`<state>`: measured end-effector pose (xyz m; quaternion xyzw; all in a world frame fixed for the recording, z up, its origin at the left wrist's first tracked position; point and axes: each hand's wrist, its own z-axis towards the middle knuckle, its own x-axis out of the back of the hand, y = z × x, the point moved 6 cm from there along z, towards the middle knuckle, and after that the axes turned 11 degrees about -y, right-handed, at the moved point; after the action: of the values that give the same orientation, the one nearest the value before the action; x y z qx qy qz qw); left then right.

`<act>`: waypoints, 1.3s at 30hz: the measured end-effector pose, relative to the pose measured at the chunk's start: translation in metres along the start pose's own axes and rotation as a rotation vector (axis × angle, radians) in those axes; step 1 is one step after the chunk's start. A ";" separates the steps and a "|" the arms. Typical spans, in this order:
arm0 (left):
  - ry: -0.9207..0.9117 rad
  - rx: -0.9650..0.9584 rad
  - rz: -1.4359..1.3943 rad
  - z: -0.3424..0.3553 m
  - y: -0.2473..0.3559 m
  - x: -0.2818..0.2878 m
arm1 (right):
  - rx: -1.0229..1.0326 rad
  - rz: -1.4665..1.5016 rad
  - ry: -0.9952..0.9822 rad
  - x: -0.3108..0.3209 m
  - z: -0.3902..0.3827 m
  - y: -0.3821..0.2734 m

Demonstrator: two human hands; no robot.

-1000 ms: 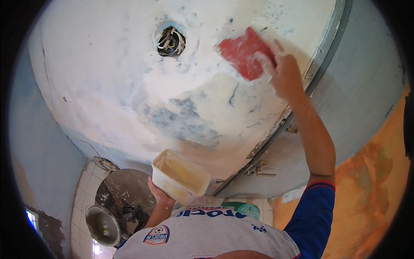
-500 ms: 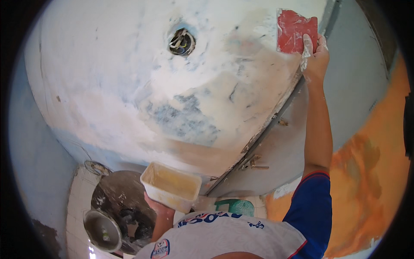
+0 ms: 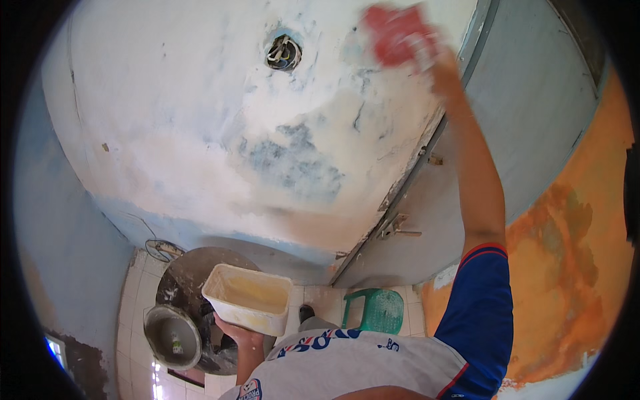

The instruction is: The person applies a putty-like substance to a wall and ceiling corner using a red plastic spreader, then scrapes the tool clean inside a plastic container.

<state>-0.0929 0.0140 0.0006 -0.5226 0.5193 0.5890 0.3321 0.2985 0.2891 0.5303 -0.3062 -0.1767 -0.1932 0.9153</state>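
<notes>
My right hand, smeared by motion, grips a red flat putty spreader high up against the patchy white wall, just left of the door frame. Whether the blade presses on the wall is hard to tell. Low in front of me, my left hand supports a cream rectangular plastic tub from beneath, its fingers partly hidden by it. Yellowish residue coats the tub's inside. Left of the spreader, loose wires show in a round hole in the wall.
A grey door with a lever handle stands to the right, beside an orange stained wall. Below are a dark round tabletop, a grey bucket and a green plastic stool on the tiled floor.
My right hand has swept the spreader leftward and slightly up, away from the door frame. The tub in my left hand sits a little lower and further left, and the whole view has shifted somewhat.
</notes>
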 end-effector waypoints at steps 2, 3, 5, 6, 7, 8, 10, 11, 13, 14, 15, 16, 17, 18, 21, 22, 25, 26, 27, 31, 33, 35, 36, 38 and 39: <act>0.005 -0.021 0.025 -0.005 0.011 0.007 | -0.065 -0.545 -0.279 -0.060 -0.022 -0.018; -0.018 0.017 0.028 0.002 0.006 0.003 | 0.554 -1.009 0.062 -0.023 -0.014 0.015; 0.006 -0.008 0.051 -0.001 0.016 0.002 | -0.318 -0.403 0.146 0.033 0.009 0.036; -0.006 -0.010 0.036 -0.001 0.017 -0.002 | -0.049 -0.516 0.303 0.059 0.010 0.015; -0.015 -0.014 0.020 0.000 0.017 -0.001 | 0.202 -0.669 0.468 0.081 0.005 -0.006; -0.010 -0.040 0.009 -0.004 0.022 0.004 | 0.180 -0.525 0.461 0.067 -0.002 -0.017; 0.047 -0.047 -0.006 -0.008 0.024 0.008 | 0.114 -0.267 0.469 0.053 -0.022 -0.020; 0.039 -0.046 -0.001 -0.006 0.024 0.007 | 0.218 -0.432 0.326 0.038 -0.025 -0.013; 0.018 -0.038 0.006 -0.002 0.022 0.009 | 0.368 -0.620 0.067 -0.016 -0.045 0.006; 0.000 -0.026 0.004 0.001 0.021 0.010 | 0.414 -0.654 -0.041 -0.044 -0.057 0.004; -0.017 -0.016 0.005 0.002 0.020 0.009 | 0.339 -0.637 -0.027 -0.038 -0.059 0.014; -0.014 -0.006 0.020 0.002 0.018 0.005 | 0.262 -0.625 -0.006 -0.029 -0.059 0.025; -0.003 -0.008 0.031 0.002 0.016 0.001 | 0.102 -0.555 0.055 -0.019 -0.061 0.022; 0.006 -0.009 0.042 0.004 0.015 -0.004 | -0.056 -0.478 0.123 -0.008 -0.067 0.020; -0.014 0.027 0.060 0.009 0.006 -0.008 | -0.027 -0.088 0.487 0.027 -0.105 0.026; -0.005 0.040 0.065 0.010 0.005 -0.004 | -0.012 0.070 0.502 0.022 -0.127 0.037; -0.002 0.043 0.087 0.015 0.001 0.003 | -0.139 0.078 0.456 -0.025 -0.216 0.052; 0.016 0.029 0.098 0.014 0.000 0.005 | -0.277 0.304 0.410 -0.068 -0.249 0.038; -0.016 0.037 0.082 0.015 -0.004 0.002 | -0.369 0.373 0.376 -0.092 -0.291 0.062; -0.095 0.053 0.029 0.009 -0.011 0.005 | -0.711 0.735 0.245 -0.187 -0.412 0.066; -0.063 0.069 0.028 0.008 -0.016 0.019 | -0.858 0.786 0.170 -0.210 -0.447 0.065; -0.041 0.076 0.039 0.005 -0.018 0.017 | -0.875 0.753 0.095 -0.219 -0.456 0.059; -0.055 0.080 0.017 0.004 -0.018 0.016 | -0.882 0.738 0.056 -0.222 -0.460 0.055; -0.091 0.081 -0.030 0.001 -0.020 0.010 | -0.870 0.771 0.048 -0.224 -0.462 0.053; -0.086 0.053 -0.032 0.001 -0.022 0.004 | -0.865 0.786 0.044 -0.221 -0.462 0.052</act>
<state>-0.0738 0.0194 -0.0089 -0.4960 0.5114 0.5916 0.3774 0.2263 0.0909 0.0600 -0.6906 0.0641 0.0998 0.7134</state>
